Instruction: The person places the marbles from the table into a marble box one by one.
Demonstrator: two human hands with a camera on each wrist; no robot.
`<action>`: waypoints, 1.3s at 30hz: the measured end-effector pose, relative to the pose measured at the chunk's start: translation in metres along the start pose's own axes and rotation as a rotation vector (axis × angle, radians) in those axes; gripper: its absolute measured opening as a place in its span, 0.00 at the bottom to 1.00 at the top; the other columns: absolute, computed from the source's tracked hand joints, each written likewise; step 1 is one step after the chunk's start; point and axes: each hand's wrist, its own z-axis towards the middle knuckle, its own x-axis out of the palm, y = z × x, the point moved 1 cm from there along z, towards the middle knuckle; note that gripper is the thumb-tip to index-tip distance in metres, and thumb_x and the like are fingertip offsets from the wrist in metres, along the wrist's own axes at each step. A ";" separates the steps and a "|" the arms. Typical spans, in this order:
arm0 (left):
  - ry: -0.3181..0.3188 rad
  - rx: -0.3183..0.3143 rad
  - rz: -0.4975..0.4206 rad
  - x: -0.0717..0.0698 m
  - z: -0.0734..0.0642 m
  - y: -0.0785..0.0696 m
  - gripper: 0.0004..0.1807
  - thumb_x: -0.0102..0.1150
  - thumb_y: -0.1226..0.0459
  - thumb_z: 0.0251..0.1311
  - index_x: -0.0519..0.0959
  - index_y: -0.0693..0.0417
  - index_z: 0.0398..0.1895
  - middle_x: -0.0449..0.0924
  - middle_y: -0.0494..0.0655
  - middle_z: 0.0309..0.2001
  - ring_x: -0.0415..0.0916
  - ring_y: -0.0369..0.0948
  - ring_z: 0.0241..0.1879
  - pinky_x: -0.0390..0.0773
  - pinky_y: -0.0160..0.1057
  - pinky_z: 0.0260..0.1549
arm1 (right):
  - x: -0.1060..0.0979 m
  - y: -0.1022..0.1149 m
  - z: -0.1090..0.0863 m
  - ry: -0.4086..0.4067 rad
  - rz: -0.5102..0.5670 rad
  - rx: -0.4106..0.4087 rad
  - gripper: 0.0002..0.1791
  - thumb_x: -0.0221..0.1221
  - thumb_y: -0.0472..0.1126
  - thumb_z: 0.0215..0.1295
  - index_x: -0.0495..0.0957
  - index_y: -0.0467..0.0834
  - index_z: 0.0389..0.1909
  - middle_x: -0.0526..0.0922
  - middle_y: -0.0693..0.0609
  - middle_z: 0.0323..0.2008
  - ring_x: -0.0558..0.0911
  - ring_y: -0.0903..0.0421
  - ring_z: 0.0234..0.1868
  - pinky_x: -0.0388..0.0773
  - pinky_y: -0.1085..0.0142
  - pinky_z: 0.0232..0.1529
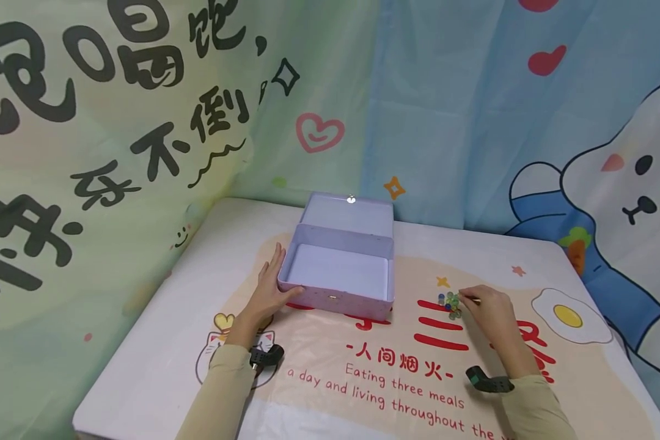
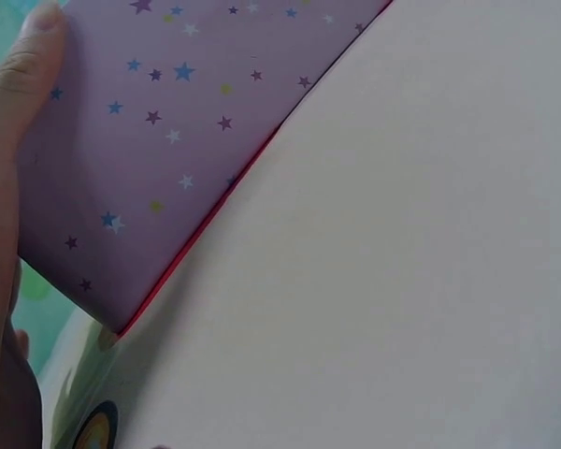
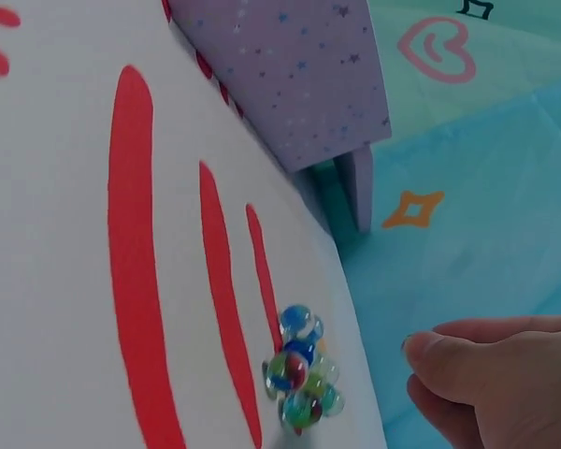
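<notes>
A lilac box (image 1: pixel 335 299) with small printed stars stands on the table, its lid (image 1: pixel 349 214) folded back and its white inside bare. My left hand (image 1: pixel 266 293) rests at the front left corner, thumb along the front wall and straight fingers along the side. In the left wrist view the straight thumb (image 2: pixel 23 70) lies against the starred wall. To the right of the box, several glass marbles (image 1: pixel 449 305) sit bunched together. Beside them is my right hand (image 1: pixel 489 308), thumb and fingertips drawn close together at the marbles' edge. I cannot tell whether those fingertips pinch a marble.
A printed cloth (image 1: pixel 379 391) with red lettering covers the table. Behind it hang curtains (image 1: pixel 440 122) with cartoon prints and large dark characters. Black cameras are strapped to the left wrist (image 1: pixel 266 356) and right wrist (image 1: pixel 489 382).
</notes>
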 end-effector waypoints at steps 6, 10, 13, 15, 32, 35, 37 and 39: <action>0.007 -0.011 -0.005 -0.001 0.001 -0.001 0.61 0.61 0.34 0.46 0.42 0.49 0.76 0.30 0.42 0.77 0.33 0.63 0.74 0.36 0.65 0.68 | -0.002 0.014 0.005 -0.023 -0.001 -0.031 0.14 0.65 0.35 0.56 0.82 0.35 0.44 0.84 0.38 0.41 0.82 0.41 0.43 0.79 0.47 0.46; 0.012 -0.023 -0.002 -0.001 0.001 0.000 0.61 0.61 0.34 0.45 0.41 0.45 0.76 0.29 0.40 0.77 0.33 0.62 0.74 0.37 0.65 0.69 | 0.004 0.021 0.007 -0.039 0.011 -0.051 0.13 0.66 0.35 0.56 0.83 0.36 0.43 0.84 0.39 0.40 0.82 0.43 0.42 0.81 0.51 0.42; 0.012 -0.014 -0.005 0.000 0.002 0.000 0.61 0.62 0.35 0.46 0.41 0.47 0.76 0.30 0.40 0.77 0.34 0.60 0.74 0.37 0.63 0.70 | 0.008 0.026 0.009 -0.074 0.022 -0.089 0.12 0.67 0.36 0.54 0.83 0.36 0.40 0.84 0.40 0.38 0.82 0.44 0.39 0.81 0.53 0.36; 0.008 -0.005 -0.006 0.000 0.002 0.001 0.61 0.62 0.34 0.45 0.43 0.50 0.76 0.31 0.41 0.77 0.36 0.59 0.74 0.38 0.62 0.70 | 0.011 0.027 0.011 -0.099 0.021 -0.117 0.12 0.68 0.36 0.53 0.84 0.36 0.38 0.84 0.41 0.37 0.82 0.45 0.38 0.81 0.55 0.33; -0.012 0.013 -0.018 -0.001 0.000 0.004 0.63 0.58 0.30 0.44 0.44 0.54 0.76 0.33 0.44 0.77 0.38 0.55 0.75 0.39 0.58 0.71 | 0.015 0.058 0.019 -0.100 0.068 -0.235 0.11 0.68 0.33 0.52 0.85 0.38 0.39 0.86 0.43 0.37 0.85 0.45 0.37 0.82 0.53 0.39; -0.003 -0.003 -0.019 -0.001 0.000 0.002 0.62 0.59 0.32 0.45 0.42 0.49 0.76 0.32 0.41 0.77 0.38 0.55 0.75 0.39 0.58 0.71 | 0.015 0.063 0.019 -0.098 0.077 -0.226 0.11 0.68 0.33 0.53 0.84 0.38 0.39 0.85 0.44 0.38 0.85 0.46 0.38 0.82 0.53 0.40; 0.004 -0.010 -0.016 -0.001 0.001 0.002 0.61 0.59 0.32 0.45 0.41 0.45 0.76 0.31 0.39 0.77 0.37 0.55 0.75 0.39 0.58 0.71 | 0.016 0.066 0.020 -0.093 0.079 -0.221 0.11 0.68 0.33 0.53 0.84 0.38 0.40 0.85 0.44 0.38 0.85 0.46 0.38 0.82 0.53 0.40; 0.007 -0.015 -0.016 -0.001 0.001 0.002 0.61 0.59 0.32 0.45 0.40 0.43 0.76 0.31 0.39 0.77 0.37 0.56 0.75 0.39 0.58 0.71 | 0.015 0.069 0.020 -0.084 0.085 -0.218 0.12 0.67 0.33 0.53 0.84 0.38 0.40 0.85 0.44 0.38 0.85 0.46 0.38 0.82 0.53 0.40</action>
